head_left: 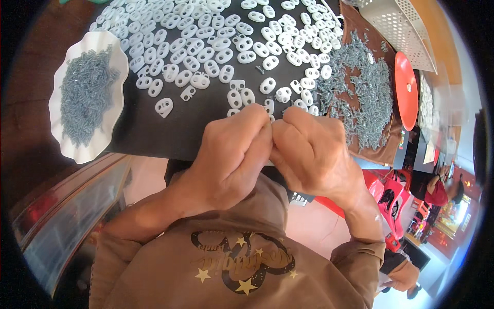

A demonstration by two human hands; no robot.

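Note:
My left hand (231,147) and my right hand (315,147) meet at the near edge of the black tabletop (149,136). Both are closed, thumbs and fingers pressed together, knuckles nearly touching. A small white bit shows between them, but the fingers hide most of whatever they grip. Just beyond my hands lie white plastic two-hole cord locks (248,96), some with small white inserts fitted. A big spread of the same oval pieces (195,46) covers the far part of the table. A few loose metal springs (260,69) lie among them.
Left, a white wavy-rimmed dish (55,110) holds a heap of small springs (85,95). At right, more springs (368,98) cover a brown cloth (355,10). Beyond stand a red oval dish (406,91) and a white perforated basket (399,28). People and red chairs (392,203) are farther right.

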